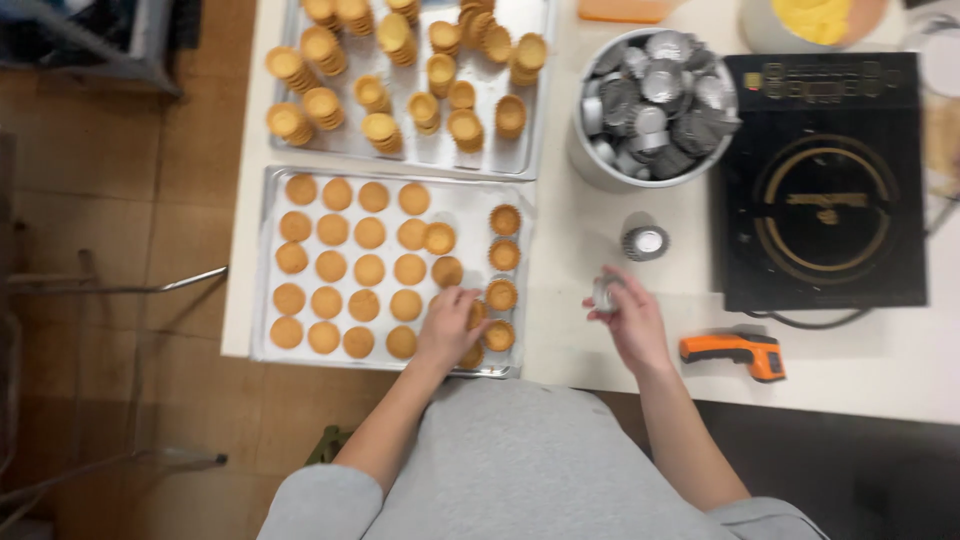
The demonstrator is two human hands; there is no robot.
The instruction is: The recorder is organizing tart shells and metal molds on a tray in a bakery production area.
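Tart shells (365, 270) fill the baking tray (268, 265) under your left hand (450, 320), fingers closed on one shell; your right hand (625, 315) grips an emptied metal mould (604, 293), held apart over the table (570, 250).

White worktable (600, 350) fills centre to 3 o'clock, edge running along 9 o'clock side. Brown wood floor (110, 200) at 9 o'clock w/ thin metal legs (150, 285) across it. Dark frame (90, 40) at 10–11 o'clock. Light soft, even, no hard shadows
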